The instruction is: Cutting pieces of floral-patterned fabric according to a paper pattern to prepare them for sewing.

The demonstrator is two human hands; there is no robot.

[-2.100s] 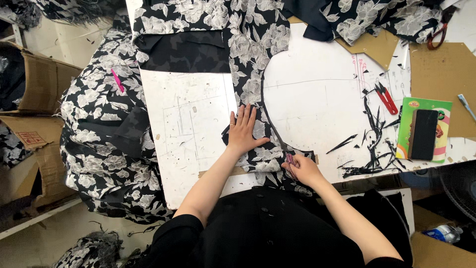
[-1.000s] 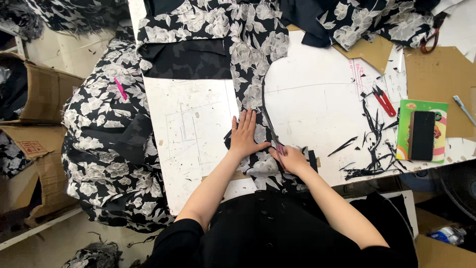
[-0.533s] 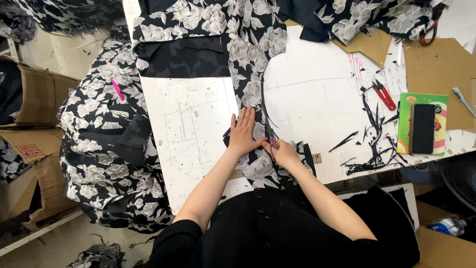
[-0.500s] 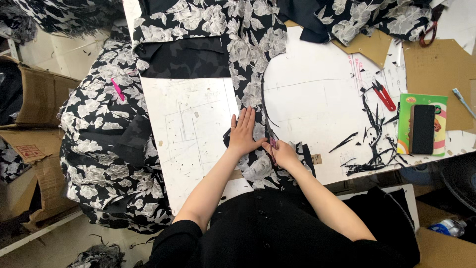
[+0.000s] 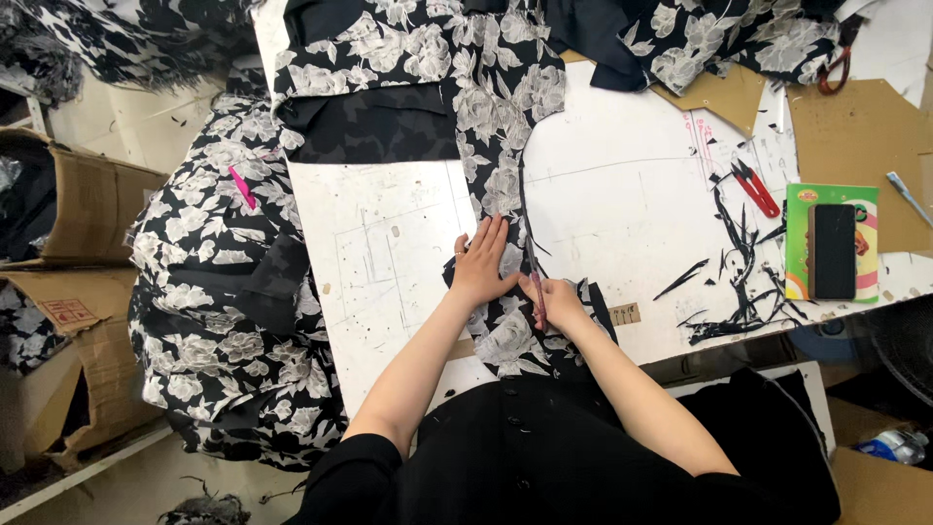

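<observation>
A strip of black fabric with a white floral print [image 5: 501, 146] runs down the white table [image 5: 622, 204] toward me. My left hand [image 5: 483, 261] lies flat on this strip, fingers spread, pressing it down. My right hand [image 5: 554, 299] is closed around pink-handled scissors [image 5: 535, 282] whose blades point up along the strip's right edge, just right of my left hand.
Red thread snips [image 5: 756, 187] and thin black fabric offcuts [image 5: 739, 282] lie to the right. A dark phone [image 5: 834, 251] rests on a green booklet. More floral fabric [image 5: 224, 321] hangs over the table's left side with a pink clip. Cardboard boxes [image 5: 58, 204] stand at the left.
My right hand moved up and left along the strip's edge, from near the table's front edge to beside my left hand, with the scissors now pointing up the fabric.
</observation>
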